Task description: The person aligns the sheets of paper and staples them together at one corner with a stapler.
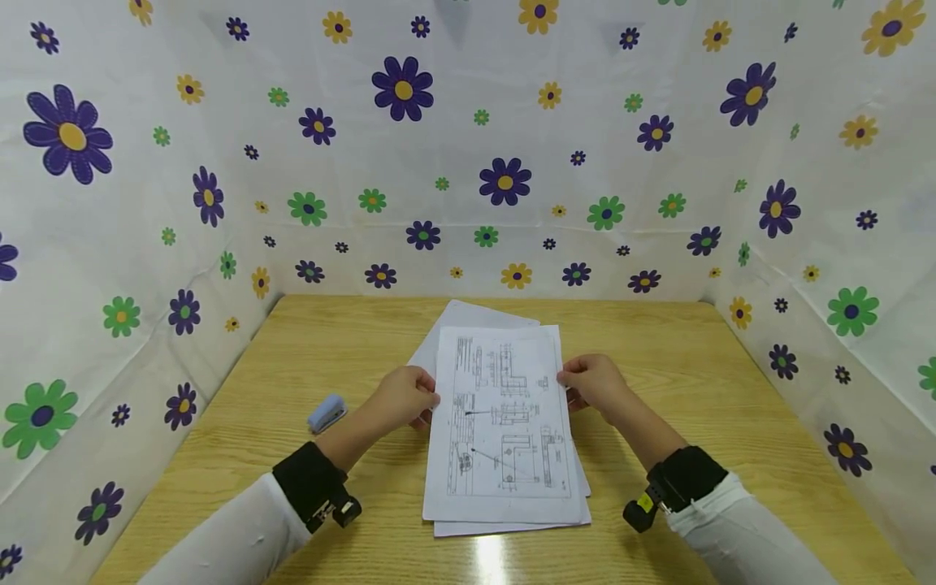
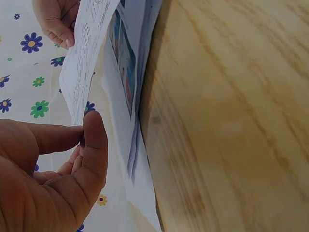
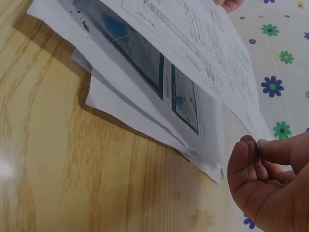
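Observation:
A sheet of paper (image 1: 483,422) printed with a technical drawing is held up by both hands over a loose stack. My left hand (image 1: 405,396) pinches its left edge between thumb and fingers, and my right hand (image 1: 595,383) pinches the right edge. In both wrist views the sheet is lifted off the papers below. The stack (image 3: 130,87) shows a page with colour pictures on top, its sheets fanned unevenly. One lower sheet (image 1: 486,314) sticks out askew at the back.
A small blue stapler (image 1: 327,413) lies on the wooden table (image 1: 658,349) to the left of the left forearm. Flower-printed cloth (image 1: 453,122) hangs behind the table and along both sides. Each wrist wears a black band with a small camera.

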Tool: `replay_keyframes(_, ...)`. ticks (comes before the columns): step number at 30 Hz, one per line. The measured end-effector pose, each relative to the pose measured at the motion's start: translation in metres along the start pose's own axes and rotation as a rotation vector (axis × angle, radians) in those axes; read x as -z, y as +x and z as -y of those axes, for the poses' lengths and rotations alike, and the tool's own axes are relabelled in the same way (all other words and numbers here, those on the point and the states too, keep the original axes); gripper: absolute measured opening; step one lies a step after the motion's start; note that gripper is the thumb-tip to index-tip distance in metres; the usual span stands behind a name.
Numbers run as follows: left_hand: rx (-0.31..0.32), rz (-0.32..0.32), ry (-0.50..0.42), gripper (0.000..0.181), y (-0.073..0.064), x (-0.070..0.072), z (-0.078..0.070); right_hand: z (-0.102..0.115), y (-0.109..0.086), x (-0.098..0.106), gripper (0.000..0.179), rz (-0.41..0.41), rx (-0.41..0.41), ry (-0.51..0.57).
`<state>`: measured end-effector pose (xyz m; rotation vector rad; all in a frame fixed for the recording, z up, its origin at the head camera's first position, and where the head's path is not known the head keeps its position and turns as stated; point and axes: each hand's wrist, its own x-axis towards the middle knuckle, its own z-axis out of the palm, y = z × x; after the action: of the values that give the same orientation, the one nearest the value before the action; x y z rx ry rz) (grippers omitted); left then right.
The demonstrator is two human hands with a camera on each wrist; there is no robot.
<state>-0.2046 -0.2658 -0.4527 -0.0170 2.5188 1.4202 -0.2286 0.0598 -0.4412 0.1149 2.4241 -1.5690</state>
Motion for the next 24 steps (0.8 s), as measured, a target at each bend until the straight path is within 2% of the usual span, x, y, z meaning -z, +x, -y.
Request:
replay_keyframes(7, 0.025, 0.013, 0.008, 0.013, 0.002, -0.004, 0.004, -0.006, 0.006, -0.004, 0.023, -0.015, -0.008, -0.037)
replay_keyframes(24, 0.058, 0.019, 0.141, 0.01, 0.002, -0.01, 0.007, -0.014, 0.014, -0.015, 0.021, -0.012, -0.033, -0.116)
